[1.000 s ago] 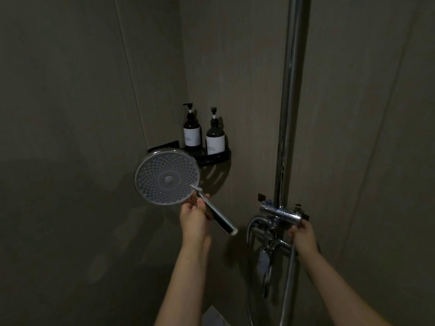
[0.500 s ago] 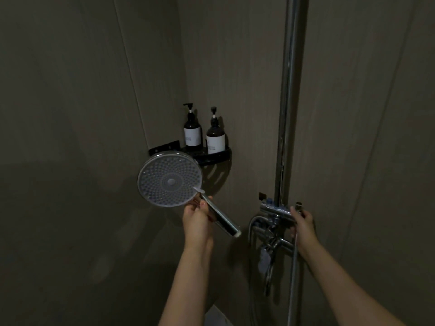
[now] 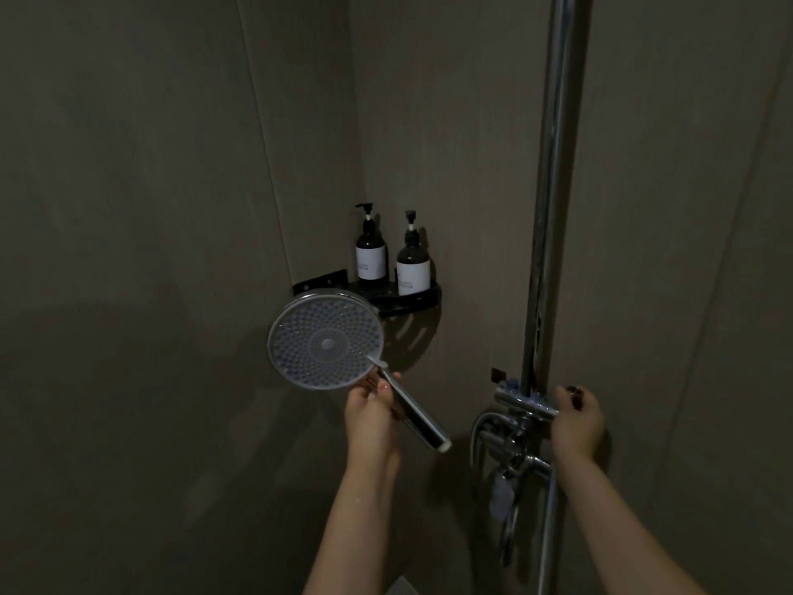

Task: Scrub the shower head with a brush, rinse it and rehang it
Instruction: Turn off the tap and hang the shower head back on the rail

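The round shower head (image 3: 325,340) faces me with its grey nozzle disc, and its chrome handle (image 3: 414,414) slants down to the right. My left hand (image 3: 370,412) is closed around the handle just below the disc. My right hand (image 3: 576,416) grips the right end of the chrome mixer valve (image 3: 523,404) at the foot of the vertical shower pipe (image 3: 551,186). No water runs from the head. No brush is visible.
A black corner shelf (image 3: 412,300) behind the head carries two dark pump bottles (image 3: 370,246) (image 3: 413,259). The tap spout and hose (image 3: 508,478) hang under the valve. Grey tiled walls close in on the left and right.
My right hand has risen from under the valve onto its right-hand end and closed on it. The shower head has shifted slightly right and up in my left hand.
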